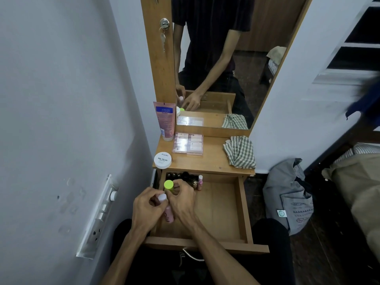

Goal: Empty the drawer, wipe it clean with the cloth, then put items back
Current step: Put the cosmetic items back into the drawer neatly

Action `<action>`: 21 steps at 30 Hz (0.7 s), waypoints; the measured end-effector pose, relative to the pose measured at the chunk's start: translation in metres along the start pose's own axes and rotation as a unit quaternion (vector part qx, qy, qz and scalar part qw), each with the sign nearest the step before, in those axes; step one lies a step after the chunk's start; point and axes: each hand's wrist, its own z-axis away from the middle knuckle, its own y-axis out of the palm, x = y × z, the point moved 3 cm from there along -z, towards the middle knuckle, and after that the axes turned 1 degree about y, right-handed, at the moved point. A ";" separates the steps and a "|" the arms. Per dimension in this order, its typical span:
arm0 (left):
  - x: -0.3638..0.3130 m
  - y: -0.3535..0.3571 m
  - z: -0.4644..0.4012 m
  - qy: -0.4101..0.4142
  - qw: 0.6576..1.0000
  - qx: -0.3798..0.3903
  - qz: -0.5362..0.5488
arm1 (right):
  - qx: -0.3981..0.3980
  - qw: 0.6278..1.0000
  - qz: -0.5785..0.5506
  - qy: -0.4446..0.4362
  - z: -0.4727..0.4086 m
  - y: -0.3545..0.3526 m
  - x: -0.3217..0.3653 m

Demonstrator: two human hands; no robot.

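Lifting out with left hand (pixel 147 210) holding pink bottle (pixel 167 212), right hand (pixel 183 199) pinching green-capped bottle (pixel 169 185) (drawer (pixel 245 204) half emptied): raise straight, avoid back-row bottles (pixel 185 177).

Green-white checked cloth (pixel 239 152) on tan wooden desk (pixel 209 161). Pink tube (pixel 165 120) far left. White round tub (pixel 162 160). Lime-green cap (pixel 168 184), pink bottle (pixel 168 214) in pale wood drawer (pixel 222 206).

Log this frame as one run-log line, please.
phase: handling drawer items | left hand: holding pink bottle | right hand: on green-capped bottle | cloth: on tabletop, unused
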 end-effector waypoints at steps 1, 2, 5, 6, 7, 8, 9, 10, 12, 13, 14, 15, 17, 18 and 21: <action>-0.001 0.000 0.001 -0.007 1.000 -0.002 0.002 | -0.002 1.000 0.002 0.004 0.000 0.001 -0.001; -0.002 0.000 0.002 -0.012 1.000 -0.002 0.003 | -0.003 1.000 0.004 0.008 0.000 0.002 -0.001; -0.002 0.000 0.003 -0.011 1.000 -0.001 0.002 | -0.002 1.000 0.006 0.007 -0.001 0.005 -0.003; -0.002 0.000 0.003 -0.010 1.000 -0.002 -0.001 | -0.004 1.000 0.007 0.006 -0.001 0.005 -0.003; -0.002 0.000 0.003 -0.010 1.000 -0.005 -0.003 | -0.005 1.000 0.008 0.002 -0.001 0.004 -0.004; -0.001 0.001 0.003 -0.011 1.000 -0.007 -0.006 | -0.007 1.000 0.009 0.000 0.000 0.003 -0.004; -0.001 0.001 0.003 -0.011 1.000 -0.010 -0.007 | -0.009 1.000 0.008 -0.003 0.001 0.001 -0.004; -0.001 0.001 0.003 -0.010 1.000 -0.011 -0.008 | -0.012 1.000 0.007 -0.003 0.003 -0.002 -0.005; -0.002 0.001 0.004 -0.006 1.000 -0.011 -0.009 | -0.025 1.000 0.001 -0.003 0.008 -0.008 -0.008; -0.002 0.001 0.004 -0.004 1.000 -0.013 -0.008 | -0.031 0.999 -0.007 -0.006 0.011 -0.012 -0.010; -0.002 0.001 0.003 -0.003 1.000 -0.015 -0.006 | -0.033 0.999 -0.016 -0.009 0.014 -0.015 -0.013; -0.003 0.001 0.003 -0.002 1.000 -0.017 -0.005 | -0.026 0.999 -0.018 -0.015 0.017 -0.018 -0.015; -0.007 0.003 0.002 -0.001 1.000 -0.018 0.001 | 0.012 0.999 -0.005 -0.035 0.024 -0.025 -0.016; -0.009 0.004 0.001 -0.001 1.000 -0.017 0.004 | 0.040 0.998 0.001 -0.041 0.027 -0.026 -0.014; -0.016 0.011 -0.001 -0.007 1.000 -0.012 0.014 | 0.104 0.994 0.021 -0.034 0.034 -0.026 -0.015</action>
